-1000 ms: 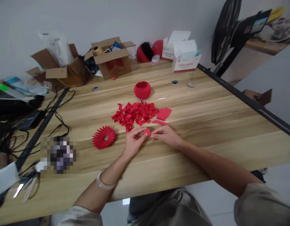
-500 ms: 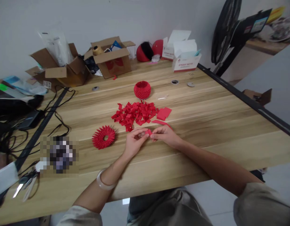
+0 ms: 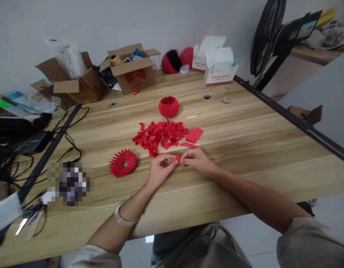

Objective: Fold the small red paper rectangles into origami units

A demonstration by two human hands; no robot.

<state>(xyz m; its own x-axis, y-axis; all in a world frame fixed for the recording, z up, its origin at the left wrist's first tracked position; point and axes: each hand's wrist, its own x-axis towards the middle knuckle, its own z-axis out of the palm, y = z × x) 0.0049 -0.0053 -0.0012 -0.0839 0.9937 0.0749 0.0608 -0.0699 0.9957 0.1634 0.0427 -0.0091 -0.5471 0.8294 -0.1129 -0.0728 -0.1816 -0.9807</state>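
Between my two hands is a small piece of folded red paper [image 3: 177, 158]. My left hand [image 3: 162, 167] pinches its left side, and my right hand [image 3: 198, 160] grips the right side with thumb and fingertips. Just beyond them lies a loose pile of folded red paper pieces [image 3: 160, 134]. Red paper sheets [image 3: 194, 134] sit at the pile's right, with a narrow red strip [image 3: 188, 144] near my right fingers. A spiky red paper ring [image 3: 123, 163] rests left of my left hand. Behind the pile stands a round red paper bowl [image 3: 169, 107].
Open cardboard boxes [image 3: 135, 74] and white sticky-note boxes [image 3: 220, 75] line the back of the wooden table [image 3: 244, 149]. Black cables [image 3: 72, 137] and scissors [image 3: 34, 216] lie at the left. A black fan [image 3: 268, 37] stands beyond the right edge.
The red paper in my fingers has turned slightly and shifted a little. One loose red piece at the pile's front now shows more beside my left hand. Both arms stay nearly in place.
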